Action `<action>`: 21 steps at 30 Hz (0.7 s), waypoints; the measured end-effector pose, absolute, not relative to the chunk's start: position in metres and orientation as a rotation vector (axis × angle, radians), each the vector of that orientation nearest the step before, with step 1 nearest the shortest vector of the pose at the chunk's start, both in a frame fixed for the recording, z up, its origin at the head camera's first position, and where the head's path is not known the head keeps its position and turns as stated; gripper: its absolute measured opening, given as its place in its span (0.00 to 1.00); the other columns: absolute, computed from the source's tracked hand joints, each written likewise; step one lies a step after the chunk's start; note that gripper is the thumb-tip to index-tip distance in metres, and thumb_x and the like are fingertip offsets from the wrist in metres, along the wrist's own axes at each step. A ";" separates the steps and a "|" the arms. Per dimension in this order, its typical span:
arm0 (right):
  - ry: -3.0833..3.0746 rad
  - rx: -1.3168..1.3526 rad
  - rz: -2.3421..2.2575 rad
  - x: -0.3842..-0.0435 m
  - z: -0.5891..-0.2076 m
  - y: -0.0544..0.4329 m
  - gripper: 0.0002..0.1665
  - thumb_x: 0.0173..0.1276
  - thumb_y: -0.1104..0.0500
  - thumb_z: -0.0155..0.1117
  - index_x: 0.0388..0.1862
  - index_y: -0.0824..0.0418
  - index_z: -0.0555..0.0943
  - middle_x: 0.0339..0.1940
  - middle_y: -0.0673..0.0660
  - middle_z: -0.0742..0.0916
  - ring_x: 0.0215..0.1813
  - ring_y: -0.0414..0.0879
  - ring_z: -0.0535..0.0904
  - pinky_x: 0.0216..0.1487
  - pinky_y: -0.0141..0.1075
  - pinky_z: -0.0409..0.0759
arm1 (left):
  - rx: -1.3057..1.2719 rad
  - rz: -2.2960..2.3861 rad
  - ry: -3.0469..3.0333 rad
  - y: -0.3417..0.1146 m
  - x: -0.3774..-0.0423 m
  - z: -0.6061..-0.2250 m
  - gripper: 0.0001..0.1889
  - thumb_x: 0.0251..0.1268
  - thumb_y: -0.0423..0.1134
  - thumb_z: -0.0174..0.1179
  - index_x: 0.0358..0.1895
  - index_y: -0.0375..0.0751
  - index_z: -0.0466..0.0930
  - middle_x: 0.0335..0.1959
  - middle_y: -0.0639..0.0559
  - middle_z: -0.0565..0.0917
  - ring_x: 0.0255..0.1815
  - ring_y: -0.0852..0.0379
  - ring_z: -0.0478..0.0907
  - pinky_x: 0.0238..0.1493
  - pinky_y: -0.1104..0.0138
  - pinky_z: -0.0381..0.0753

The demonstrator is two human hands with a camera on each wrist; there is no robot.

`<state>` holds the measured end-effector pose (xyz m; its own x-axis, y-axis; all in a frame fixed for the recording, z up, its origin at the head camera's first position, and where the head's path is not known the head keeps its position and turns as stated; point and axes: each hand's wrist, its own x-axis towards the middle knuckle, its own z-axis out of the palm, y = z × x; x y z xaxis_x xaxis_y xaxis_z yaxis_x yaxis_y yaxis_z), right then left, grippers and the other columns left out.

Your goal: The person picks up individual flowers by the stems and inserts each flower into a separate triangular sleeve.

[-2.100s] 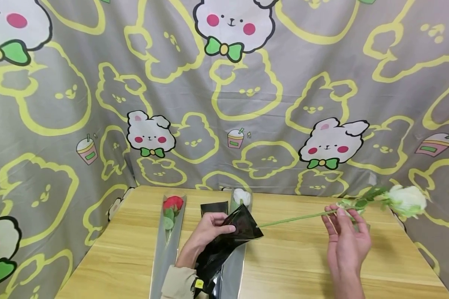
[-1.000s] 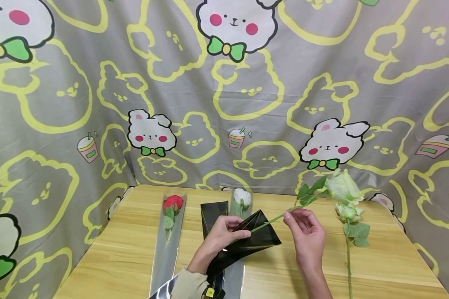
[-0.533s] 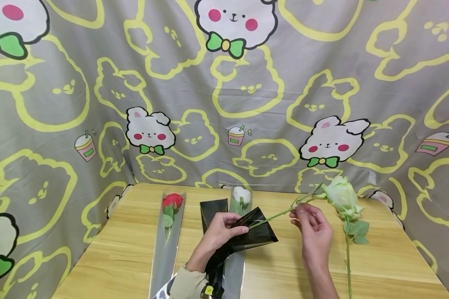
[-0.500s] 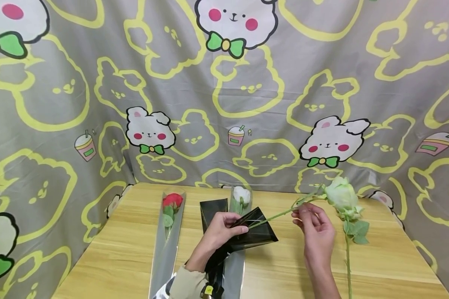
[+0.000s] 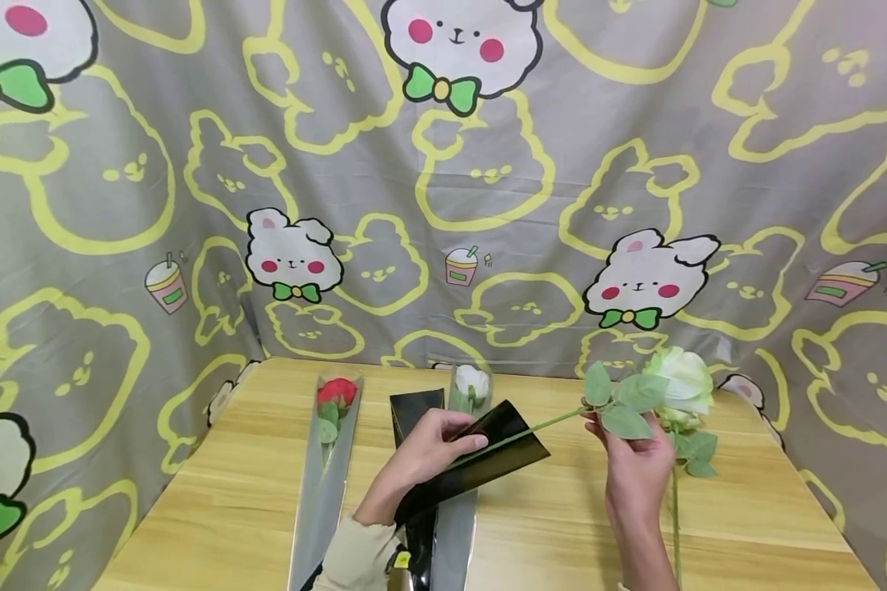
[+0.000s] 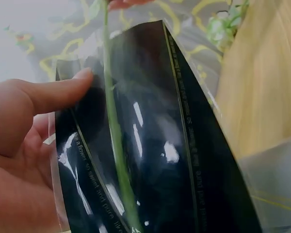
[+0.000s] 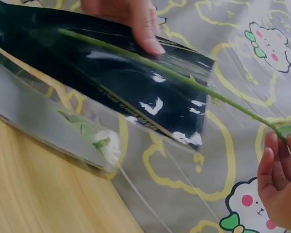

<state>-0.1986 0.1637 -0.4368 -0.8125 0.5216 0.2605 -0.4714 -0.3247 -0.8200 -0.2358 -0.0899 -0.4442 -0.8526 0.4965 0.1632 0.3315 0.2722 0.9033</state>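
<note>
My left hand (image 5: 423, 450) grips the edge of a black flower sleeve (image 5: 516, 460), which has a clear front and lettering along its sides. The green stem (image 6: 114, 121) of an artificial white rose (image 5: 682, 379) lies inside the sleeve, as both wrist views show. With my right hand (image 5: 639, 472) I pinch that stem just below its leaves (image 5: 628, 420). In the right wrist view the stem slants from the sleeve mouth to my right fingers (image 7: 276, 162). The sleeve's lower end is hidden behind my left forearm.
Left on the wooden table (image 5: 229, 492) lies a wrapped red rose (image 5: 337, 392). A wrapped white rose (image 5: 473, 381) and another black sleeve (image 5: 417, 410) lie behind my left hand. At the right is a loose flower stem (image 5: 676, 525). Patterned cloth (image 5: 488, 197) hangs around the table.
My right hand came left with the rose, and its stem slid into the sleeve. Since then the hand has shifted slightly right and the rose's leaves have turned upward. My left hand keeps its hold.
</note>
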 end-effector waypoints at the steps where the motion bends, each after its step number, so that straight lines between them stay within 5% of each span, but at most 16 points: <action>1: -1.313 -0.050 2.153 -0.199 -0.437 0.163 0.14 0.70 0.74 0.64 0.54 0.78 0.80 0.35 0.60 0.91 0.36 0.46 0.89 0.37 0.33 0.86 | 0.809 1.608 2.388 -0.088 -0.236 -0.441 0.08 0.73 0.36 0.64 0.34 0.36 0.84 0.23 0.58 0.72 0.24 0.64 0.64 0.30 0.70 0.64; 11: -1.394 0.002 2.092 -0.195 -0.432 0.158 0.13 0.66 0.82 0.61 0.48 0.76 0.85 0.37 0.54 0.90 0.37 0.42 0.87 0.39 0.33 0.85 | 0.944 1.521 2.291 -0.064 -0.241 -0.413 0.19 0.74 0.37 0.63 0.23 0.41 0.66 0.20 0.58 0.58 0.22 0.63 0.56 0.31 0.69 0.59; 21: -1.658 -0.071 2.103 -0.187 -0.431 0.160 0.23 0.60 0.84 0.61 0.41 0.62 0.90 0.37 0.46 0.89 0.44 0.35 0.84 0.45 0.27 0.83 | 0.937 1.632 2.149 -0.047 -0.241 -0.413 0.11 0.71 0.33 0.65 0.30 0.34 0.76 0.23 0.56 0.70 0.26 0.64 0.64 0.34 0.70 0.66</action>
